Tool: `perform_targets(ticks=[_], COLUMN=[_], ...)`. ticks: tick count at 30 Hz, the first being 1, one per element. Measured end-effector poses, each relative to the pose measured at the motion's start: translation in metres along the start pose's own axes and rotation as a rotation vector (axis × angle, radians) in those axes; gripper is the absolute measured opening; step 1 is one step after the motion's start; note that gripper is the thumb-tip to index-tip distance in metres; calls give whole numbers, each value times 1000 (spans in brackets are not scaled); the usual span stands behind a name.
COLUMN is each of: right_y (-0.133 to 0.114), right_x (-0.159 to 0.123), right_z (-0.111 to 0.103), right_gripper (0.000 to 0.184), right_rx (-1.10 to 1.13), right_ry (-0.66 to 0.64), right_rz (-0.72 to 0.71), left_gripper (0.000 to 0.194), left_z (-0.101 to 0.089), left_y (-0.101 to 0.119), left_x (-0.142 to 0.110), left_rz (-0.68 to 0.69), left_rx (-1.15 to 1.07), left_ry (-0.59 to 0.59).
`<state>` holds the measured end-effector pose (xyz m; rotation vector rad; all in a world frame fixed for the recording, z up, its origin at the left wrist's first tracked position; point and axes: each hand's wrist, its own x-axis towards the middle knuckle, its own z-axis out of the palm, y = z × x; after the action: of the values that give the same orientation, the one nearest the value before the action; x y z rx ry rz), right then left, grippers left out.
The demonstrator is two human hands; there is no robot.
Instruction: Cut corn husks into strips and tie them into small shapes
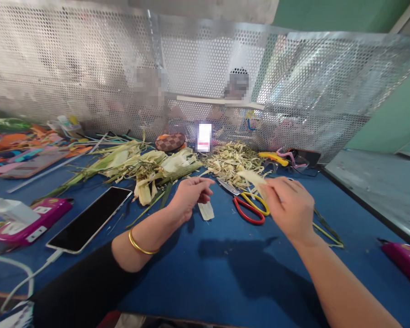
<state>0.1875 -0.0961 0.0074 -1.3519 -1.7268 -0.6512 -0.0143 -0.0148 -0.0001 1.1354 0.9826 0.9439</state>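
Observation:
My right hand (289, 207) pinches a pale strip of corn husk (251, 176) that sticks out to the left from its fingertips. A gold bangle circles the wrist behind my left hand (191, 196), whose fingers are curled and closed; what they hold, if anything, is hidden. Just below those fingers shows a short cut piece of corn husk (207, 212); I cannot tell whether they touch it. Between my hands lie scissors (249, 209) with red and yellow handles. Behind them is a heap of shredded husk (232, 161), with whole corn husks (150, 166) to its left.
On the left are a phone (92, 221) on a cable and a magenta power strip (37, 218) with a white charger. Another magenta strip (405, 259) is at far right. A checkered pouch (171, 142) lies before the perforated screen (198, 59), behind which people show.

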Motion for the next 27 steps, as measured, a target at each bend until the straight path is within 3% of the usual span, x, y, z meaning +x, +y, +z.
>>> perform_targets(ticks=[2,4,7,13,20,27], right_y=[-3,-12,-29,-49,-43,-39], right_x=[1,1,-4,-15,-9,-12], right_z=[-4,-2,7,21,20,23], right_gripper=[19,21,25,26,34,24], right_rx=[248,527,829,933,1118,1019], right_ry=[-39,-182,-375,-498,-405,-328], right_rz=[287,527,720,719,962,912], left_gripper=[20,28,35,26,18,19], left_z=[0,4,11,15,16,16], left_y=[3,4,2,-5,-5,-8], left_x=[-2,-7,-17,-22,-24,-24], left_rz=[45,114,145,189,130,128], left_rx=[-26,-29,-69,-91,112,203], left_ry=[4,-98,-268,-159,-383,-365])
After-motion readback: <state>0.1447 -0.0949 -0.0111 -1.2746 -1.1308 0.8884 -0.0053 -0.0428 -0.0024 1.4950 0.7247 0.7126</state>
